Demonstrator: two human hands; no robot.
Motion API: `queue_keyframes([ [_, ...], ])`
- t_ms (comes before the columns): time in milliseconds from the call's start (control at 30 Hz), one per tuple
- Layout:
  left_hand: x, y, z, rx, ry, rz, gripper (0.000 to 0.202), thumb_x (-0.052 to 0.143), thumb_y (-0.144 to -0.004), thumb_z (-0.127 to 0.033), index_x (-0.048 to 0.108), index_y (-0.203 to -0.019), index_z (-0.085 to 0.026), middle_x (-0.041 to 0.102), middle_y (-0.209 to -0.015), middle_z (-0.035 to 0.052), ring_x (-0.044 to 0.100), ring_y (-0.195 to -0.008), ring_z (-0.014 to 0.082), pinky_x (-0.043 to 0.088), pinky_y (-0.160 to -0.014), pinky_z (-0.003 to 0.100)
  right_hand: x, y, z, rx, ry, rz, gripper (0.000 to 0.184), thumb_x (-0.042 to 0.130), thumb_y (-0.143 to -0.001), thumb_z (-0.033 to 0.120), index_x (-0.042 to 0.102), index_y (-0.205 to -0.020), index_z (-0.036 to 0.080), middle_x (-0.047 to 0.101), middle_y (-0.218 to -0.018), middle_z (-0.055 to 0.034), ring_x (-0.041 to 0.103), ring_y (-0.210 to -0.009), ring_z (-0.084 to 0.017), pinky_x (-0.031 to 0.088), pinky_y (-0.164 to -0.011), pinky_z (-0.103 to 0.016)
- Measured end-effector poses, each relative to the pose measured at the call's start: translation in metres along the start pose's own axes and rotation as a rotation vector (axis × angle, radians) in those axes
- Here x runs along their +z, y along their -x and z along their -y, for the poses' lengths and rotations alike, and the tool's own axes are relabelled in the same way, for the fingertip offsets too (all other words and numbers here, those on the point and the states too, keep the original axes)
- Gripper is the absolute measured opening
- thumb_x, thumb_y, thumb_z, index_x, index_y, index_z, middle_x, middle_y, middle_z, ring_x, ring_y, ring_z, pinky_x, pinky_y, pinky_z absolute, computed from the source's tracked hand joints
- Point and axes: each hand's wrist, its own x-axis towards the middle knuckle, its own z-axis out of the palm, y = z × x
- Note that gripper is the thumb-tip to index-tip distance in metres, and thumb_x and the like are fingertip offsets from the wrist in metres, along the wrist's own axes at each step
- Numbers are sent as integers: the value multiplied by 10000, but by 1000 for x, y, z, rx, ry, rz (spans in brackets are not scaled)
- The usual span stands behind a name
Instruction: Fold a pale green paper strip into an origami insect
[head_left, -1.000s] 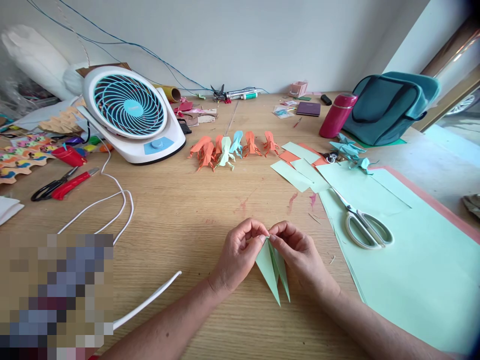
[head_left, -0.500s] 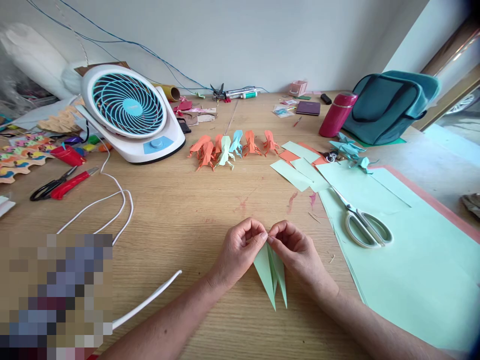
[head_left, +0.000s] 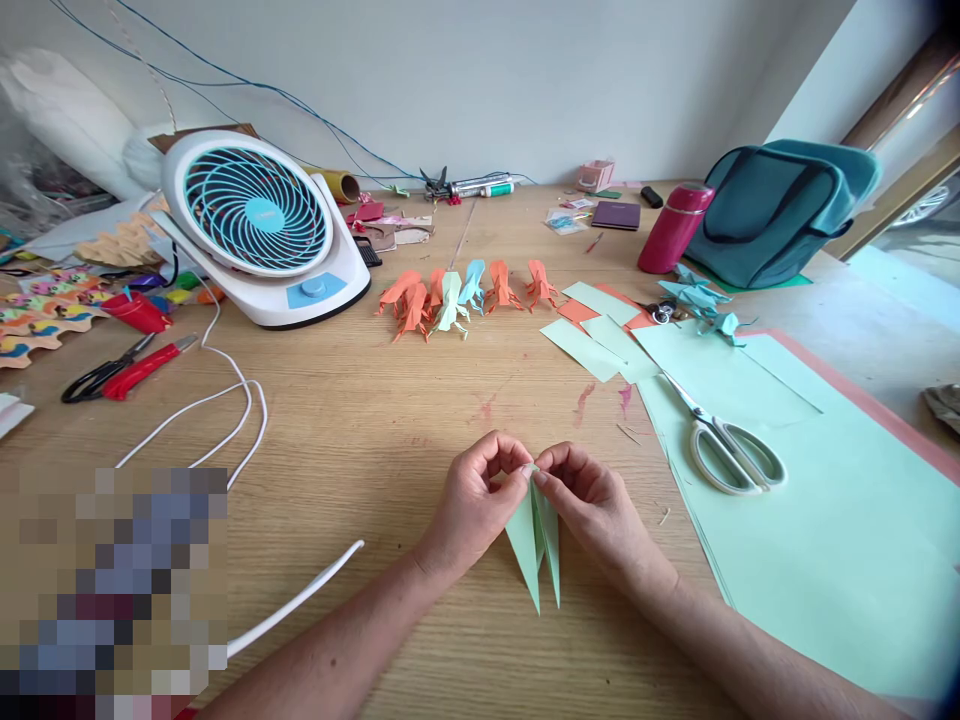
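Note:
A light green folded paper (head_left: pixel 523 545) hangs from my fingertips, its long pointed flaps aimed down toward me. My left hand (head_left: pixel 480 500) pinches its top end between thumb and forefinger. From the other side my right hand (head_left: pixel 592 500) pinches the same end, the two thumbs almost touching. The very tip is partly covered by my fingers. Beyond my hands stand several folded paper figures, among them a pale green one (head_left: pixel 451 303), a blue one (head_left: pixel 472 286) and an orange one (head_left: pixel 501 285).
Scissors (head_left: pixel 735 455) lie on large green sheets (head_left: pixel 840 540) at right, near small paper rectangles (head_left: pixel 581 348). A pink bottle (head_left: pixel 676 228) and teal bag (head_left: pixel 772 215) stand behind. At left are a fan (head_left: pixel 262 220), its white cord (head_left: pixel 251 400) and red-handled pliers or cutters (head_left: pixel 146 368).
The lower points of the folded paper have swung slightly to the left and up. Both hands keep their pinch at the top, nearly in the same place.

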Motion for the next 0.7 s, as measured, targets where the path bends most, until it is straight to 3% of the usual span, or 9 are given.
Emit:
queue_keyframes([
  [267, 1, 1, 0, 55, -62, -1, 99, 549, -799, -120, 611, -738, -167, 565, -733, -14, 518, -693, 107, 385, -598, 200, 2, 1, -5, -15, 12, -15, 237, 669, -869, 439, 636, -873, 204, 643, -835, -27, 575, -764, -158, 458, -675, -274],
  [433, 0, 3, -6, -35, 21, 22, 77, 579, -829, -189, 630, -884, -174, 573, -776, -11, 530, -724, 123, 411, -623, 214, 2, 1, -3, -27, 4, -53, 227, 677, -860, 422, 631, -830, 202, 628, -786, -13, 550, -709, -140, 452, -630, -252],
  [567, -2, 3, -13, -99, 62, 68, 160, 529, -892, -273, 588, -787, -167, 521, -681, -27, 462, -622, 102, 371, -583, 214, 2, 3, -4, -35, 5, -54, 200, 664, -875, 393, 618, -830, 204, 614, -765, -2, 525, -675, -126, 439, -596, -237],
  [700, -3, 1, -14, -72, 10, 46, 234, 583, -882, -327, 540, -716, -168, 492, -664, -33, 439, -618, 98, 360, -583, 212, 3, 4, -5, -66, 23, -39, 158, 650, -892, 359, 622, -862, 206, 627, -786, -8, 543, -695, -130, 449, -614, -242],
])
